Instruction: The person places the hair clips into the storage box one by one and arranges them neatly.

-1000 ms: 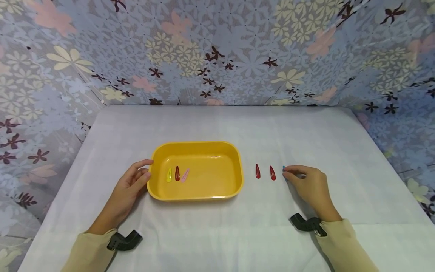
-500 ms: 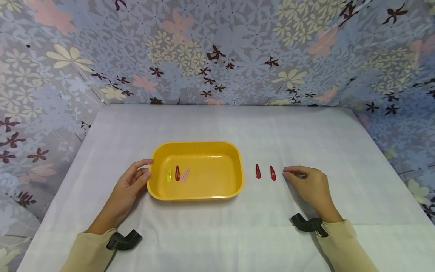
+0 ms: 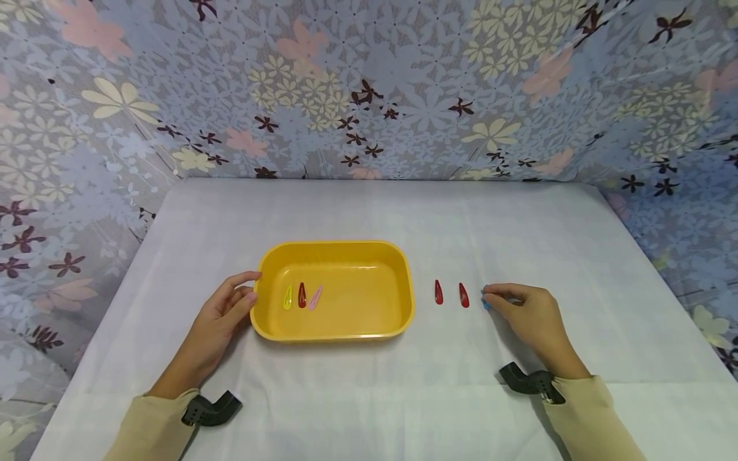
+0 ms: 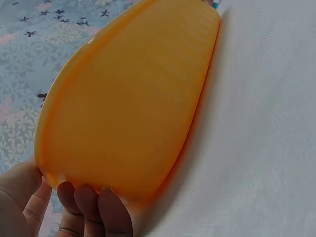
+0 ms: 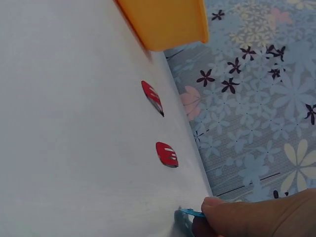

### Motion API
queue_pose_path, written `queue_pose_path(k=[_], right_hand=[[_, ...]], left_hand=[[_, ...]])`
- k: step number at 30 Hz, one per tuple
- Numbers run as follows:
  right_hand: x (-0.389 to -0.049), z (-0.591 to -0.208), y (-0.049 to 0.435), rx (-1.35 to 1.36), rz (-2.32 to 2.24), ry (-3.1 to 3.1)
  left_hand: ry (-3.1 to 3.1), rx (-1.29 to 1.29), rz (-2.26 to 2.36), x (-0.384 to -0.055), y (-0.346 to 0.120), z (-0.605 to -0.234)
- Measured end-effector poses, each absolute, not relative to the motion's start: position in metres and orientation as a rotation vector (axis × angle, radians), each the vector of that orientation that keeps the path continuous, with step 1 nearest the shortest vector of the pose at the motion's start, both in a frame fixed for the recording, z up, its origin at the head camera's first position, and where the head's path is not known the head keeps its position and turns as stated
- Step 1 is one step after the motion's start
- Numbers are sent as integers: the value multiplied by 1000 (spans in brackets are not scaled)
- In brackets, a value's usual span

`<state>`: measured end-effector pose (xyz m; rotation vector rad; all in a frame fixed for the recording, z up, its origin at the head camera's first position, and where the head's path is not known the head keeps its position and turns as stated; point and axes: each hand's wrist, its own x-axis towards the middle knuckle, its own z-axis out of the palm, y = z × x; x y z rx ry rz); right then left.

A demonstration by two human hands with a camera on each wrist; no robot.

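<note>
My left hand (image 3: 221, 317) holds the left end of a yellow tray (image 3: 369, 335), its fingertips (image 4: 85, 200) against the outer wall in the left wrist view. Inside the tray lie a yellow hair clip (image 3: 287, 298), a red hair clip (image 3: 302, 295) and a pink hair clip (image 3: 314, 298), side by side toward the left. To the right of the tray, my right hand (image 3: 530, 320) pinches a blue hair clip (image 5: 192, 213) between thumb and finger at the cloth; fingers hide part of it.
Two more red hair clips, one nearer the tray (image 3: 439, 292) and one nearer my right hand (image 3: 464, 295), lie on the white cloth (image 3: 369, 403). A floral curtain (image 3: 369, 83) rises along the table's back edge and sides.
My right hand has shifted very slightly right and toward me, and more of the blue hair clip shows at its fingertips. The left hand and tray stay in place.
</note>
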<state>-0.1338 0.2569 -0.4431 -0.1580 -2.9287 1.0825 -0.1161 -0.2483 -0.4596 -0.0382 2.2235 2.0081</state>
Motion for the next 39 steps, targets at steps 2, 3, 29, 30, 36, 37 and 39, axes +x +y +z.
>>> queue_pose_path(k=[2, 3, 29, 30, 36, 37, 39], right_hand=[[-134, -442, 257, -177, 1091, -2925], [-134, -441, 257, -192, 1103, -2922], [-141, -411, 240, -320, 1461, -2713], [-142, -409, 238, -311, 1478, -2710], [-149, -399, 223, -251, 1537, -2708], [-150, -397, 220, -239, 1542, -2708], [-152, -394, 215, -218, 1552, -2708]], left_hand=[[2227, -38, 2008, -116, -248, -459], [2229, -42, 2004, -117, -248, -459], [2198, -10, 2049, -115, -248, -457], [2202, -9, 2044, -115, -248, -458], [2206, -7, 2033, -116, -250, -460], [2205, -5, 2034, -116, -251, -460], [2207, -9, 2029, -116, -250, -460]])
